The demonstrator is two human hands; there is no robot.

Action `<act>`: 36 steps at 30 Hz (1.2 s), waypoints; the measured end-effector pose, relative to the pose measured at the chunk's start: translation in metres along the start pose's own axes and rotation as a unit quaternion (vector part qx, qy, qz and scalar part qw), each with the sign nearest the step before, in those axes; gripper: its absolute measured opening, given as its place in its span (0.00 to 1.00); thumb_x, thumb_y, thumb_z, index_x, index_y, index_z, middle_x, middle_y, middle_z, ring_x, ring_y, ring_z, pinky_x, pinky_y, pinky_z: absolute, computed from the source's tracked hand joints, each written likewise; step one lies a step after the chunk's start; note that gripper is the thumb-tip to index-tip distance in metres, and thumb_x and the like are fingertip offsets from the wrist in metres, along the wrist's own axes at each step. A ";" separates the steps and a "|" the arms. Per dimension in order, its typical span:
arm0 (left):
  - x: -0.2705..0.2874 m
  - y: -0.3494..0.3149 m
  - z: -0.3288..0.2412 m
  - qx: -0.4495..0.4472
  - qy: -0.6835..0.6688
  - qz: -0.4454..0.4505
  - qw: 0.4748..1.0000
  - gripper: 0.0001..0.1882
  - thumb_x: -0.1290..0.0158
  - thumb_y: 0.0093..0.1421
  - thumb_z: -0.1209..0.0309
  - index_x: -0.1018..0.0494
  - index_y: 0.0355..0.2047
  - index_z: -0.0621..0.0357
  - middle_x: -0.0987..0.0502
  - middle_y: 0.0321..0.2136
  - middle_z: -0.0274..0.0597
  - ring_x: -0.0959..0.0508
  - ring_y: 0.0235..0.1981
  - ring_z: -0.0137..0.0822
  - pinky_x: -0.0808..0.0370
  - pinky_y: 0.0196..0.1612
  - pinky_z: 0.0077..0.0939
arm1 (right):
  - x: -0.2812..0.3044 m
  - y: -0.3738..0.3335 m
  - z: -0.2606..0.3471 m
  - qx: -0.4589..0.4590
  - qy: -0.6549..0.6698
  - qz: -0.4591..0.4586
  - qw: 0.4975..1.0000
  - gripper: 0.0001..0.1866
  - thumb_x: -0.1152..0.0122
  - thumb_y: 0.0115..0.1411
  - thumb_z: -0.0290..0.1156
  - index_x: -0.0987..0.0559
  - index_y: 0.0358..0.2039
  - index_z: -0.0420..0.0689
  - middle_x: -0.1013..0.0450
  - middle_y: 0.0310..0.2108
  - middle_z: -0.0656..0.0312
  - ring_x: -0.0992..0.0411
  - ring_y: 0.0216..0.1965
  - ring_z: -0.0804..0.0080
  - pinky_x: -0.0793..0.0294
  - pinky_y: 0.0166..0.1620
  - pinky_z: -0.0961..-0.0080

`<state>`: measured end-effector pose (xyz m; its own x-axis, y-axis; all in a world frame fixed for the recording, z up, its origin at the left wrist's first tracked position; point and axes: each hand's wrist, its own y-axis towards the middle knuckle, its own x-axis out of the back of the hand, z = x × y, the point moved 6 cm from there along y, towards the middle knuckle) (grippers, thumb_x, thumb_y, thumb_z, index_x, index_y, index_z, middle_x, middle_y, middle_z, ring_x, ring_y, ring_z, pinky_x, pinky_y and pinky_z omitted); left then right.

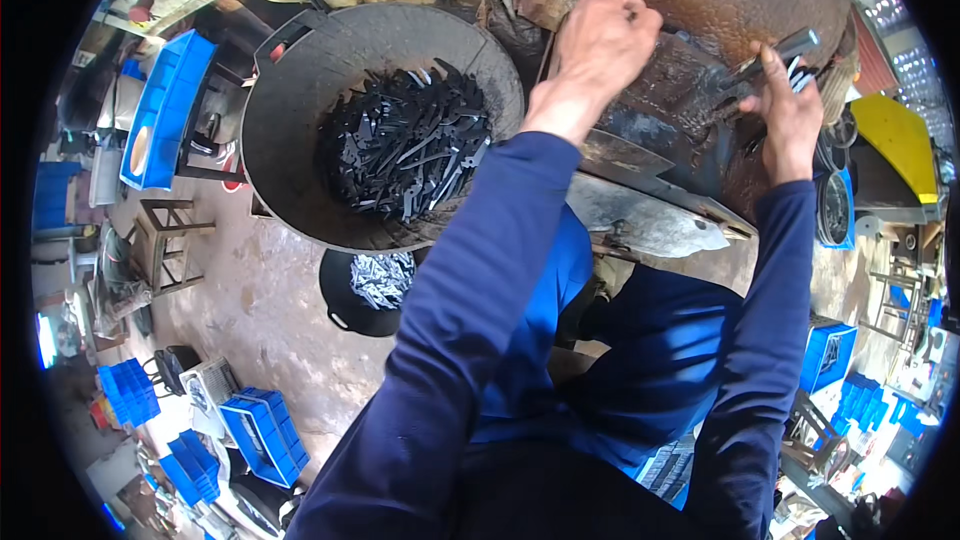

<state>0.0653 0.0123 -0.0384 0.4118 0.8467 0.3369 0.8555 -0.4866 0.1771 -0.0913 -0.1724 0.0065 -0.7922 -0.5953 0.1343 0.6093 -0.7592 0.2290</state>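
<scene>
My left hand [605, 40] is closed above the wet, dirty work surface at the top, its back toward me. Its curled fingers hide whatever they may hold. To the right, my right hand [790, 115] is closed round several thin, shiny metal pieces [798, 75] that stick out past its fingers. Beside its thumb is a grey metal bar-like part [798, 42] of the wet, dark machine bed [660, 90]. Left of my left forearm stands a big round black tub [275, 160], with a heap of dark, flat, blade-like metal pieces [410, 140] in it.
Below the tub, a smaller black basin [345, 318] on the floor holds bright silvery pieces [383, 278]. A wooden stool [170, 240] and blue crates [262, 435] stand to the left. A blue tray [165, 115] is at upper left, a yellow panel [895, 145] at far right.
</scene>
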 end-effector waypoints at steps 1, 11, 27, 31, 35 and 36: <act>0.010 -0.002 0.009 0.002 0.003 0.001 1.000 0.18 0.46 0.60 0.60 0.21 0.45 0.55 0.22 0.44 0.54 0.22 0.47 0.48 0.27 0.54 0.36 | 0.001 0.011 -0.002 0.000 0.000 0.002 1.000 0.20 0.37 0.64 0.37 0.25 0.51 0.38 0.21 0.42 0.62 0.36 0.23 0.88 0.28 0.23 0.85; 0.132 -0.023 0.232 0.149 0.334 -0.038 0.930 0.16 0.44 0.56 0.56 0.18 0.38 0.50 0.24 0.48 0.49 0.25 0.51 0.52 0.28 0.54 0.43 | -0.012 0.055 -0.023 -0.013 -0.037 0.000 0.999 0.20 0.37 0.64 0.38 0.23 0.51 0.38 0.21 0.38 0.67 0.42 0.20 0.90 0.31 0.24 0.87; 0.140 -0.024 0.287 0.210 0.149 -0.113 0.960 0.11 0.38 0.56 0.66 0.19 0.34 0.61 0.19 0.31 0.40 0.21 0.33 0.36 0.28 0.49 0.22 | -0.019 0.059 -0.020 0.015 -0.025 -0.025 0.999 0.19 0.37 0.64 0.36 0.22 0.48 0.36 0.21 0.36 0.65 0.43 0.19 0.89 0.31 0.24 0.86; 0.141 -0.039 0.278 0.200 0.012 -0.081 0.976 0.07 0.40 0.58 0.70 0.22 0.30 0.63 0.19 0.27 0.35 0.21 0.30 0.30 0.28 0.42 0.18 | -0.017 0.060 -0.022 0.013 -0.026 -0.021 0.999 0.17 0.38 0.64 0.34 0.22 0.49 0.36 0.21 0.39 0.64 0.38 0.22 0.89 0.28 0.24 0.87; 0.151 -0.052 0.256 0.128 -0.075 -0.096 0.984 0.06 0.42 0.61 0.70 0.23 0.34 0.59 0.20 0.27 0.33 0.23 0.29 0.26 0.28 0.34 0.21 | -0.021 0.059 -0.023 0.002 -0.021 -0.023 1.000 0.18 0.37 0.64 0.36 0.22 0.48 0.36 0.21 0.37 0.65 0.39 0.21 0.89 0.30 0.23 0.87; 0.157 -0.056 0.245 0.082 -0.142 -0.110 0.980 0.05 0.43 0.62 0.71 0.24 0.36 0.59 0.21 0.27 0.33 0.24 0.28 0.26 0.28 0.34 0.21 | -0.026 0.057 -0.021 0.000 -0.022 -0.026 0.999 0.18 0.37 0.64 0.36 0.22 0.48 0.35 0.22 0.34 0.66 0.42 0.19 0.90 0.31 0.23 0.87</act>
<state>0.1593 0.2253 -0.2218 0.2631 0.9642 0.0327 0.9627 -0.2646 0.0573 -0.0357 -0.2060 -0.0045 -0.8232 -0.5436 0.1640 0.5678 -0.7884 0.2368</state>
